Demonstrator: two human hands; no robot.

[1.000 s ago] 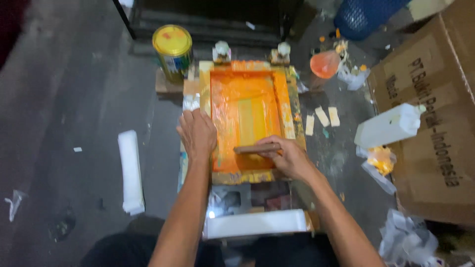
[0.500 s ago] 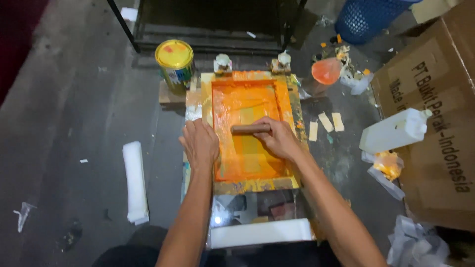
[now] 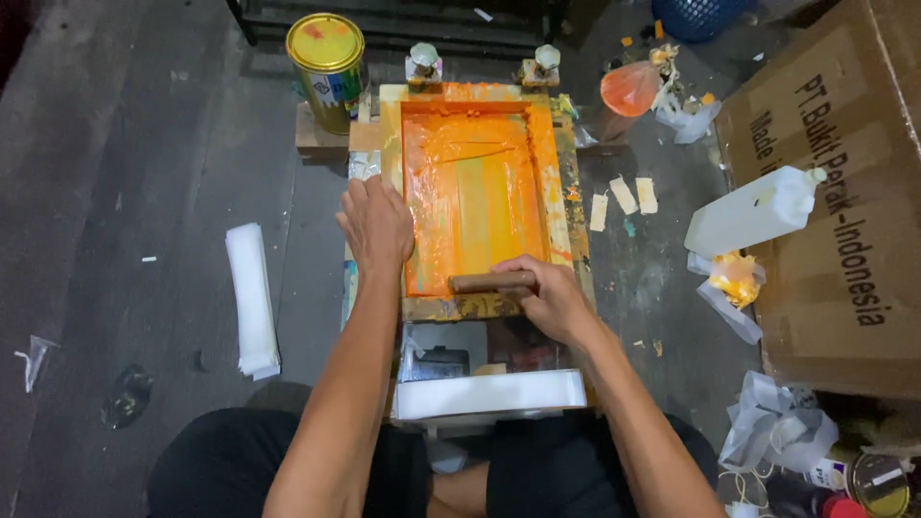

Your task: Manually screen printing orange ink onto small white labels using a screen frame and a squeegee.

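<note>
Screen-printing frame (image 3: 391,144) at centre of the frame, long axis running top to bottom of the picture, mesh coated in orange ink (image 3: 475,192); hinge clamps (image 3: 424,63) at its upper end

Squeegee (image 3: 489,282) at lower end of the mesh, just above the frame's bottom rail; wooden handle lying left-right, i.e. crosswise to the frame's long axis

Right hand (image 3: 552,299) closed around the right part of the squeegee handle, fingers wrapped over the top; grip narrow, holding the squeegee

Left hand (image 3: 376,223) flat and spread on the frame's left rail, holding nothing, pressing down; grip wide

Key relation: inked mesh extends from the squeegee toward the top of the picture, away from the body; right hand on the tool, left hand well apart from it, at mid-rail

Around: yellow-lidded paint can (image 3: 327,67) upper left of the frame's top corner; stack of white sheets (image 3: 252,297) on the floor at left; white plastic jug (image 3: 753,211) and cardboard box (image 3: 844,221) at right; white block (image 3: 489,393) just below the frame, near the knees
</note>
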